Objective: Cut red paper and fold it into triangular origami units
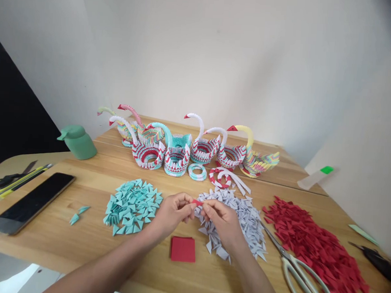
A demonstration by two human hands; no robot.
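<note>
Between my two hands is a small red paper piece [197,202], held at both ends above the table. My left hand [179,210] pinches its left end, and my right hand [218,214] pinches its right end. Below them a stack of red paper rectangles [183,249] lies on the wood. A pile of folded teal pieces [135,206] sits left of my left hand. Pale lilac folded pieces [244,214] are heaped under and beside my right hand. Farther right spreads a large pile of red folded pieces [318,244].
Folded-paper swans [177,158] stand in a row at the back, with paper rings [197,172] before them. Scissors [302,270] lie at right, near a glue bottle [315,178] and black tool [379,262]. A phone [31,203] and green container [79,144] are left.
</note>
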